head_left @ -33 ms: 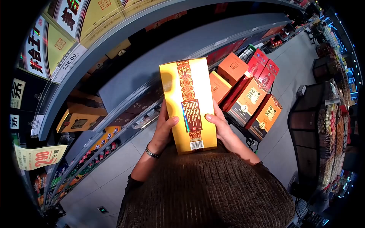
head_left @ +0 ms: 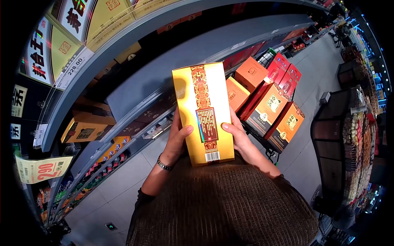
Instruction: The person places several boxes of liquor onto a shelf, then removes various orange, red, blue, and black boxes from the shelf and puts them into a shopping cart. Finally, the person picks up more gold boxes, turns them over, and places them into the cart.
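A tall gold liquor box (head_left: 223, 102) is held upright in front of my chest, a printed face with a dark red text panel and a barcode turned toward me. My left hand (head_left: 179, 133) grips its left side, thumb on the front edge. On the opposite side my right hand (head_left: 238, 133) holds it the same way. The other fingers of both hands are mostly hidden behind the box. Just beyond my right hand, orange-and-black boxes (head_left: 269, 108) and red boxes (head_left: 279, 67) lie in a shopping cart (head_left: 271, 153).
Store shelves (head_left: 135, 96) curve along the left, with a gold box (head_left: 88, 127) on one tier. A price sign (head_left: 43, 169) sticks out at lower left. Tiled floor (head_left: 310, 82) runs along the aisle, and a display stand (head_left: 334, 135) with packaged goods is at right.
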Tool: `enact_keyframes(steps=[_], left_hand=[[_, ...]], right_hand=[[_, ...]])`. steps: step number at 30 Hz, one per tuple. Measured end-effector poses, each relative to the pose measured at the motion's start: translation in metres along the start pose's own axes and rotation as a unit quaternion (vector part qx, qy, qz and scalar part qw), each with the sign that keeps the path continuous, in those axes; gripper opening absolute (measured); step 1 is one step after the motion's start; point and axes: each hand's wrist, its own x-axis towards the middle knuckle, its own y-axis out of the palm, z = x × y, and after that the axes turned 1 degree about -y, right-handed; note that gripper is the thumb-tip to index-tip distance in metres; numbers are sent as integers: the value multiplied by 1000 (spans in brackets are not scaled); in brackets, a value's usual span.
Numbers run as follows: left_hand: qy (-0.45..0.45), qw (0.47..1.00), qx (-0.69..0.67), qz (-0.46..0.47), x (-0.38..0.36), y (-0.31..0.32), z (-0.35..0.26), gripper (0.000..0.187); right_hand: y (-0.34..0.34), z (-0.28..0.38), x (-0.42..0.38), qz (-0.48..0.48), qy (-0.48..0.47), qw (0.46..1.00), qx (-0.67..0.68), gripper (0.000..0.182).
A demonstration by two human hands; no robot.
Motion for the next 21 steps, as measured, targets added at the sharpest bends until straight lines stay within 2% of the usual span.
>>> enact_keyframes(steps=[21], left_hand=[[5,1000,-10,0,-1,2,-1,97]], right_hand=[[1,-1,-1,-3,0,1000,0,96]])
